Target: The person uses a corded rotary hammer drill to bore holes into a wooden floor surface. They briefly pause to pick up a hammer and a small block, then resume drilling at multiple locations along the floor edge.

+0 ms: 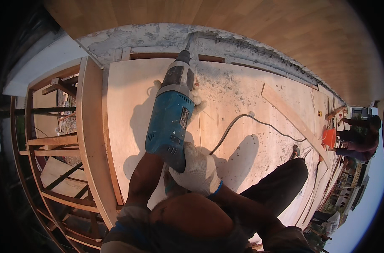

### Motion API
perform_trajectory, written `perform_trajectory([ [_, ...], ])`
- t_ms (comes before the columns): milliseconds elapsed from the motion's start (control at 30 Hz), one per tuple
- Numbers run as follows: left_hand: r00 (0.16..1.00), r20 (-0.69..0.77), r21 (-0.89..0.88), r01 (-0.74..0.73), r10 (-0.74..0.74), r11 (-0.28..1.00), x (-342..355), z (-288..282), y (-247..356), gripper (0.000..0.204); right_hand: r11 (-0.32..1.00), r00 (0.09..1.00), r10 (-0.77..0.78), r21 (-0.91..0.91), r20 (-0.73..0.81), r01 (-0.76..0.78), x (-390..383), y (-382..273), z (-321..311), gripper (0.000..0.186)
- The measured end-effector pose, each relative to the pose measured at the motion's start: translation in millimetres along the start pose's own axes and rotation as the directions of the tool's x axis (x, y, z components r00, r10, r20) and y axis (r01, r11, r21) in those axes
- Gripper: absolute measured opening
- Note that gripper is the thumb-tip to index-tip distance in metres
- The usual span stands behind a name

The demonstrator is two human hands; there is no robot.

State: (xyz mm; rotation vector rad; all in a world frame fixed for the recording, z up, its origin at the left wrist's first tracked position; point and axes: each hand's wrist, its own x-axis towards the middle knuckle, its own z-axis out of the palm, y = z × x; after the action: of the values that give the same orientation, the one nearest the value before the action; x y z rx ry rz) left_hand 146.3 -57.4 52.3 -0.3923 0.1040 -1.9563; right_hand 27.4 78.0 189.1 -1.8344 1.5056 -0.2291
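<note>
I hold a teal and black power drill [169,118] in both white-gloved hands. My left hand [198,103] wraps under its front part, mostly hidden behind the tool. My right hand [194,173] grips the rear handle near the lower middle. The tool's metal bit [187,41] reaches up to a rough grey concrete strip [133,39], where its tip meets the surface. A black cord [228,130] runs from the tool to the right across a pale plywood sheet [133,88] strewn with grit.
A loose plank [284,116], a hammer [296,149] and an orange bucket [329,137] lie to the right. Beyond them a co-worker [367,141] bends over. Open timber framing [91,135] stands at left. My bent knee [291,175] is at lower right.
</note>
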Motion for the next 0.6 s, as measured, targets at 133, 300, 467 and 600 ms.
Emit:
perform_trajectory([
  [133,0.995,0.081,-0.115,0.068,-0.059,0.991,-7,-8,25,0.099,0.994,0.994,-0.108,-0.01,-0.022,0.108,13,-11,29,0.05],
  [300,1.0,0.0,-0.098,0.001,-0.001,0.995,-18,-11,51,0.093,0.973,0.975,-0.21,0.08,-0.065,0.215,33,-32,65,0.043],
  [467,0.994,-0.111,-0.061,0.001,-0.008,0.998,-16,0,55,0.092,0.983,0.991,-0.128,0.134,0.032,0.123,38,-44,50,0.043],
  [600,0.998,-0.061,0.012,0.007,-0.006,1.0,-15,5,25,0.094,0.993,0.999,-0.026,0.116,0.04,0.022,8,-17,18,0.057],
])
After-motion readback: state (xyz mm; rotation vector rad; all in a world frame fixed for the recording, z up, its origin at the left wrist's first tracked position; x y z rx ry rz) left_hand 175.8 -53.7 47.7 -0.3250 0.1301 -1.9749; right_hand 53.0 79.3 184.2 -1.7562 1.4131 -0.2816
